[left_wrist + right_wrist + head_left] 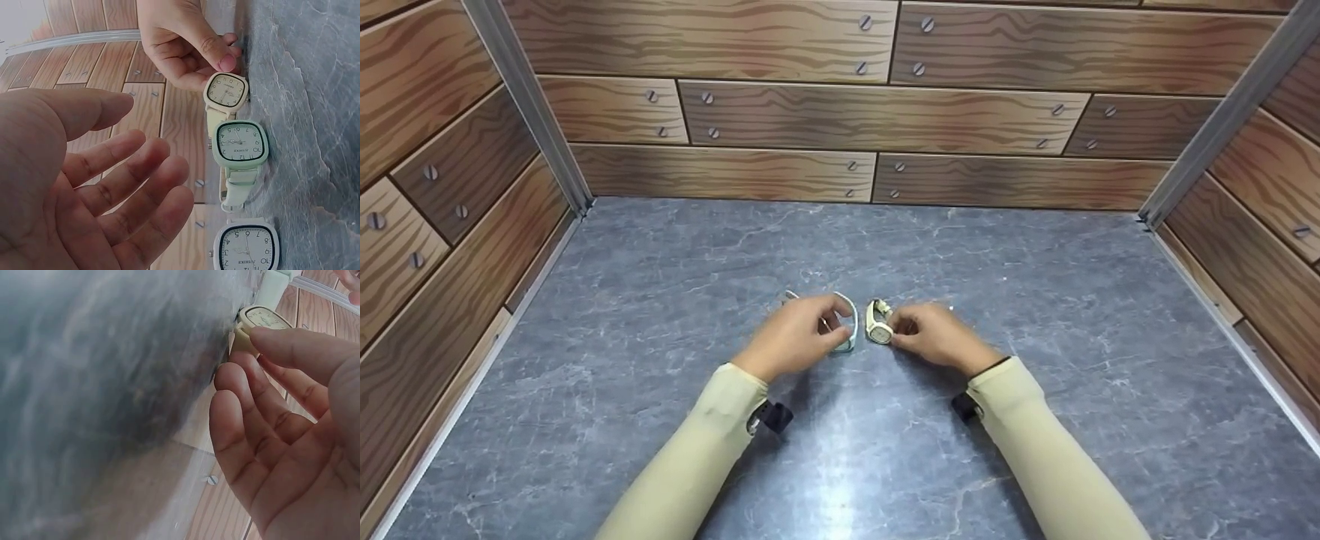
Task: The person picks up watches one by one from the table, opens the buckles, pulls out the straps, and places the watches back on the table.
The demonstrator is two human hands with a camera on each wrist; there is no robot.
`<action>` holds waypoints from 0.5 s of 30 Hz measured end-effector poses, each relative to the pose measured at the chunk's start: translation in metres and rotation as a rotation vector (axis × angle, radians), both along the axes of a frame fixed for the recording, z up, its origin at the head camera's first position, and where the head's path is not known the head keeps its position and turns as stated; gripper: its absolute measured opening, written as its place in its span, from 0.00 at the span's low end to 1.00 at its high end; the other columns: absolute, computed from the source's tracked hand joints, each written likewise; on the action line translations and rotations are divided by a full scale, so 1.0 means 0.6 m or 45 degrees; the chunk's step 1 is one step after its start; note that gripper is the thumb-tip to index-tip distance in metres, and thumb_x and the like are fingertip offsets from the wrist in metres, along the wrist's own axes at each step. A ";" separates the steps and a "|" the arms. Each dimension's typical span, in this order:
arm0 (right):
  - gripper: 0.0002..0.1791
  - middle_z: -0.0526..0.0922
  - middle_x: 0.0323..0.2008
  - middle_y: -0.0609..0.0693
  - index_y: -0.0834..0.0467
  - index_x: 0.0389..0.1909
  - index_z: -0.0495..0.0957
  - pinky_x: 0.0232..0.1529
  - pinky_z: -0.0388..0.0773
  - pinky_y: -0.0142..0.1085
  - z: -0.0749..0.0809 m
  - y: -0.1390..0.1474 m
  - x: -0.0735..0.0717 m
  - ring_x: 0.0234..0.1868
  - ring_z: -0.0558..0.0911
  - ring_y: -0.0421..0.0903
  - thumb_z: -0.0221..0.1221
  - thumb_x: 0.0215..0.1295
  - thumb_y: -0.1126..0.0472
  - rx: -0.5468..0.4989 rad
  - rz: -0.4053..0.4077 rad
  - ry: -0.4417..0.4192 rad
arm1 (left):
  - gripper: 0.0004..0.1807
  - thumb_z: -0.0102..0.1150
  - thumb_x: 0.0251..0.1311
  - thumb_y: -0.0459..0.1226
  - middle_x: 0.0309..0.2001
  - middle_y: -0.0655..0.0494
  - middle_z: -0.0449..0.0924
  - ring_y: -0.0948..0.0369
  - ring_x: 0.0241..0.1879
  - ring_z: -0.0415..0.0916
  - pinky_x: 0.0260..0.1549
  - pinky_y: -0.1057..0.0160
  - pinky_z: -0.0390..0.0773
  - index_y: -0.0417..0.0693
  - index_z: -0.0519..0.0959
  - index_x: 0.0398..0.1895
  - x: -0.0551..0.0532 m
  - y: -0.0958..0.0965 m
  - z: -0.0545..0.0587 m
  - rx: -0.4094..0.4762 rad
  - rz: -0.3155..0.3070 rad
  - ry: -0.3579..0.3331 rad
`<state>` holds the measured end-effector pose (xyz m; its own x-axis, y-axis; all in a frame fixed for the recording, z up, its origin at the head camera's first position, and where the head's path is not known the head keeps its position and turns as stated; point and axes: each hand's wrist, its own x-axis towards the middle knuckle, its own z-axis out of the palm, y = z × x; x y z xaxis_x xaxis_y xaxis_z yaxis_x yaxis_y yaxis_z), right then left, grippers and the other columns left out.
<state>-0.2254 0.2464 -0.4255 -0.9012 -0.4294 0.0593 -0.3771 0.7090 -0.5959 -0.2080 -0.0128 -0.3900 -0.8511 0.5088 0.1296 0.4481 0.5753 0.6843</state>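
The right hand (936, 334) pinches a cream wristwatch (879, 331) by its case, thumb at the edge of the dial and fingers behind. In the right wrist view, the thumb covers part of that cream watch (264, 318). Beside it a mint green wristwatch (241, 144) stands on its strap, face outward. A white wristwatch (247, 247) follows in the same row, cut off by the left wrist frame's lower edge. The left hand (795, 334) hovers by the mint and white watches with loosely bent fingers and nothing in its grasp. It hides most of the white watch in the head view.
The watches stand on a grey marbled tabletop (840, 247). Wood-patterned panels (780, 112) rise at the back and both sides, joined by metal corner posts (536, 112). A bright reflection lies on the surface between the forearms.
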 end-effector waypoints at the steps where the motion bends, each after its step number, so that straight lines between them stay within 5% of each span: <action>1: 0.03 0.84 0.31 0.48 0.59 0.36 0.84 0.40 0.80 0.39 0.000 0.000 0.000 0.33 0.79 0.41 0.68 0.63 0.68 0.002 -0.003 -0.001 | 0.13 0.64 0.69 0.41 0.36 0.60 0.83 0.64 0.35 0.79 0.40 0.58 0.80 0.49 0.82 0.53 0.000 0.001 0.000 -0.004 0.002 -0.001; 7: 0.02 0.84 0.31 0.47 0.59 0.35 0.83 0.40 0.79 0.40 0.000 0.004 0.001 0.33 0.78 0.41 0.68 0.65 0.66 0.026 -0.014 0.031 | 0.13 0.63 0.69 0.42 0.37 0.61 0.83 0.64 0.36 0.79 0.41 0.58 0.80 0.50 0.82 0.52 0.001 0.004 0.000 -0.015 0.001 0.004; 15: 0.04 0.82 0.29 0.46 0.57 0.32 0.81 0.37 0.78 0.39 0.009 0.010 0.006 0.32 0.79 0.43 0.66 0.62 0.67 0.015 -0.010 0.225 | 0.13 0.63 0.70 0.44 0.36 0.62 0.83 0.64 0.36 0.79 0.40 0.58 0.80 0.50 0.83 0.52 -0.001 0.003 0.004 0.013 0.002 -0.006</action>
